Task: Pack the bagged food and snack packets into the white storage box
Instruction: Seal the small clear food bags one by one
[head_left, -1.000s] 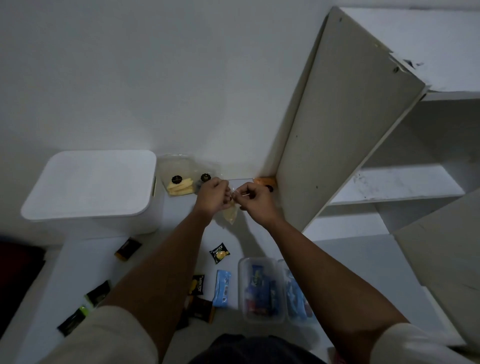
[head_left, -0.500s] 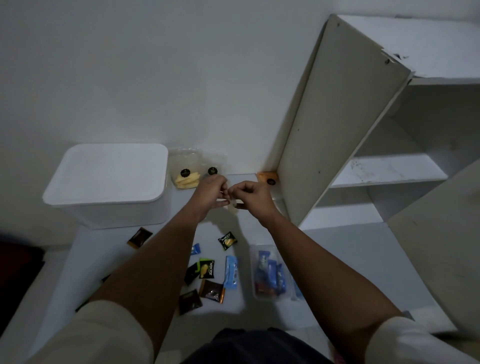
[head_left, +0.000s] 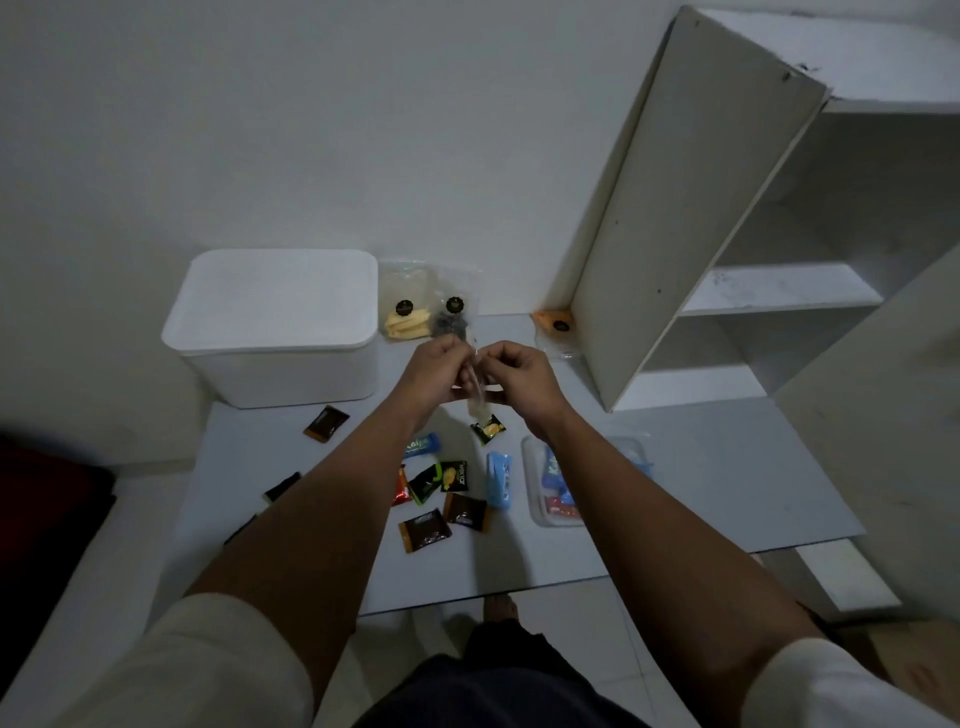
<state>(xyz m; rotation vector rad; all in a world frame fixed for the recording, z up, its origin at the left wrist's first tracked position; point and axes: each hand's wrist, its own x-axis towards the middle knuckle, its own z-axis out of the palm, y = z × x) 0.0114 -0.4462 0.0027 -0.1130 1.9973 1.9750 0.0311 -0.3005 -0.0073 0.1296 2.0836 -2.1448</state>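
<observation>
Above the middle of the table, my left hand (head_left: 434, 376) and my right hand (head_left: 522, 376) together pinch the top of a small clear bag (head_left: 477, 397) that hangs between them. The white storage box (head_left: 280, 358) stands at the back left with its lid (head_left: 275, 299) on. Two clear bags of food (head_left: 426, 306) lean against the wall beside the box. An orange bag (head_left: 556, 325) lies at the back by the shelf panel. Several small snack packets (head_left: 452, 491) are scattered on the table below my hands.
A clear plastic tub (head_left: 535, 499) holding blue and red packets sits right of the loose packets. A white shelf unit (head_left: 769, 291) with a leaning panel (head_left: 691, 218) fills the right side. The table's front edge (head_left: 571, 587) runs near my body.
The view has pulled back and tilted, so more of the table shows. My hands stay together on the clear bag and have come nearer, away from the wall.
</observation>
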